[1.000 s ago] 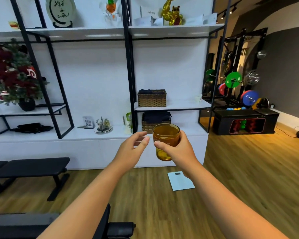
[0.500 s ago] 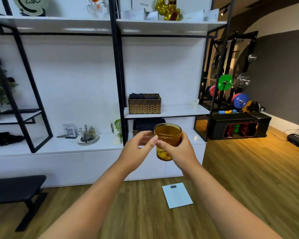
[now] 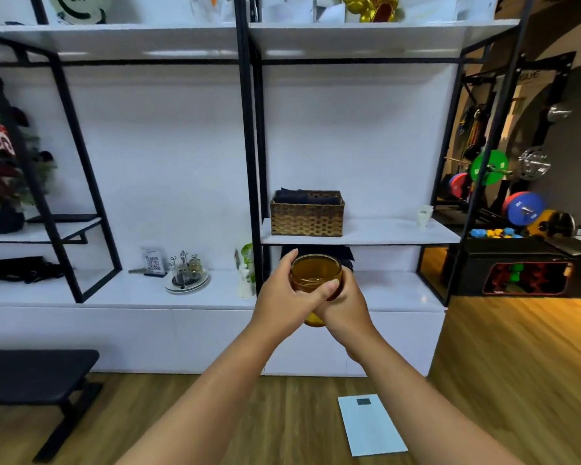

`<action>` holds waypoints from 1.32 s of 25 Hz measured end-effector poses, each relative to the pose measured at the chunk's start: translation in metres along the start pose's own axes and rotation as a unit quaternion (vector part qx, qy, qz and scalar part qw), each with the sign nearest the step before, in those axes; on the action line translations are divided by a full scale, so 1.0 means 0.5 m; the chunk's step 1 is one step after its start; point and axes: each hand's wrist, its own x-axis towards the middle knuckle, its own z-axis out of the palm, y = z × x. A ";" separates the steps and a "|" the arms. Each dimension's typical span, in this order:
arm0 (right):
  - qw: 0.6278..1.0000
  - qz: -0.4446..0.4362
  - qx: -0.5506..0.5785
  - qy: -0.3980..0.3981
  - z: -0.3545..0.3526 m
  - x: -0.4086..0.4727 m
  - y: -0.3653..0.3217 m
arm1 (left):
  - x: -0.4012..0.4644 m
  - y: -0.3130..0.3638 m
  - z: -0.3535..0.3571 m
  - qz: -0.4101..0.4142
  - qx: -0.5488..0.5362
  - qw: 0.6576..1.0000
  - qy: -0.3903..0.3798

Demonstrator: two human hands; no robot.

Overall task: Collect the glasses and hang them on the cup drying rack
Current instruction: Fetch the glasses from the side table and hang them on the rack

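An amber glass is held upright at chest height in front of the white shelf unit, mouth up. My right hand grips it from the right and underneath. My left hand wraps it from the left, fingers across its front. The lower part of the glass is hidden by both hands. The cup drying rack, a thin wire stand on a round plate with a glass hanging on it, sits on the low white counter to the left of the hands and farther away.
A black post divides the shelf unit. A wicker basket sits on the middle shelf above the glass. A black bench stands at lower left, a white scale lies on the wood floor, and gym weights stand at right.
My left hand has closed onto the amber glass beside my right hand. The view has moved closer to the shelf unit.
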 end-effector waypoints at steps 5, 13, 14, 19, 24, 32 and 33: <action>0.998 0.001 0.004 -0.066 -0.002 0.196 0.068 | 0.162 -0.047 0.046 -0.023 0.031 0.998 0.042; 0.983 -0.006 0.055 -0.175 0.059 0.431 0.136 | 0.357 -0.102 0.030 -0.050 0.079 0.985 0.148; 0.979 -0.004 0.065 -0.191 0.077 0.453 0.142 | 0.375 -0.116 0.015 -0.055 0.079 0.983 0.159; 0.957 0.067 0.120 -0.254 0.178 0.537 0.184 | 0.454 -0.198 -0.069 -0.086 0.024 0.976 0.199; 0.897 0.212 0.253 -0.295 0.316 0.651 0.242 | 0.553 -0.310 -0.165 -0.112 -0.091 0.964 0.224; 0.811 0.286 0.365 -0.357 0.587 0.831 0.309 | 0.714 -0.497 -0.356 -0.130 -0.153 0.956 0.214; 0.807 0.289 0.375 -0.354 0.612 0.842 0.315 | 0.726 -0.515 -0.373 -0.133 -0.157 0.956 0.207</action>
